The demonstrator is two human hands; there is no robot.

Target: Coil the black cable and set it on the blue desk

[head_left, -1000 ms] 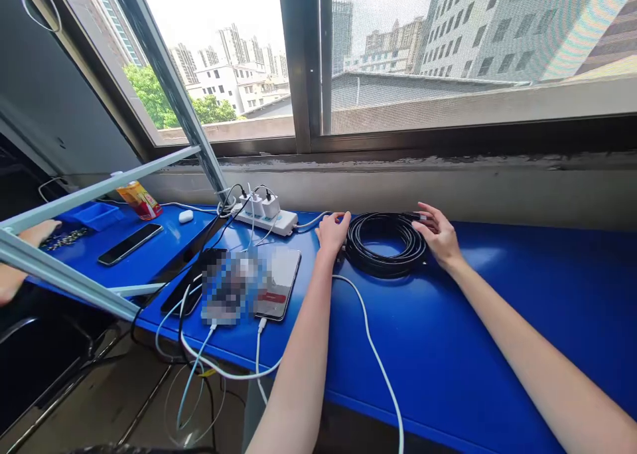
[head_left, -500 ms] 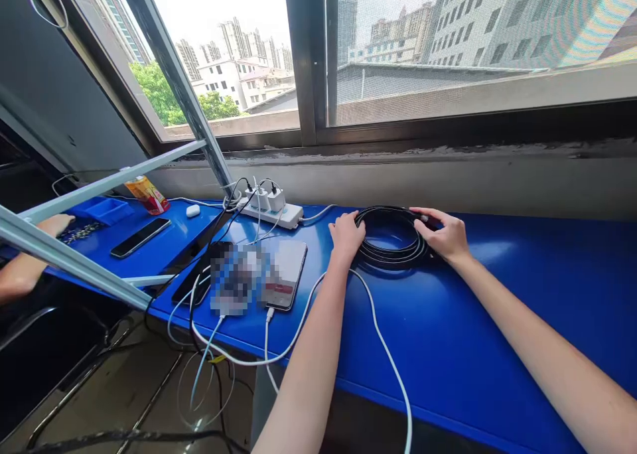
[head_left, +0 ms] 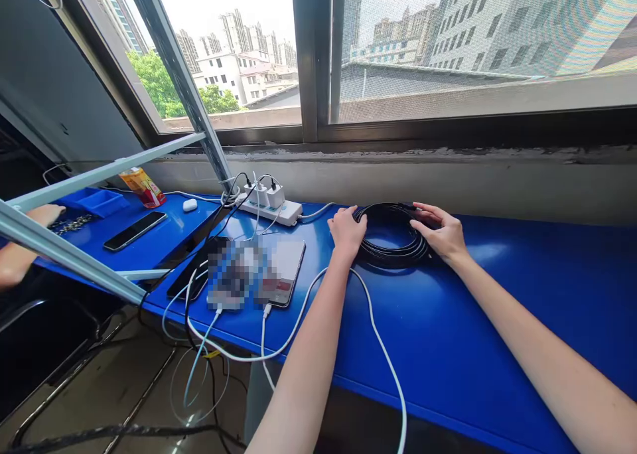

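A coil of black cable (head_left: 398,258) lies on the blue table (head_left: 448,334), near the wall. My left hand (head_left: 348,231) is closed on the left side of the coil, with thumb and fingers around its strands. On the coil's right side, my right hand (head_left: 442,231) grips the cable between thumb and fingers, near a dark cable end. Part of the coil is hidden behind the fingers of both hands.
Left of my hands are a power strip (head_left: 269,210) with plugs, a charging phone (head_left: 288,268) and a white cable (head_left: 381,338) running over the table edge. Farther left, beyond a metal frame (head_left: 114,168), are another phone (head_left: 135,231), a blue tray (head_left: 104,203) and a person's arm.
My right fingers have shifted slightly on the coil's right side. My left hand keeps its grip, and the whole view has moved a little.
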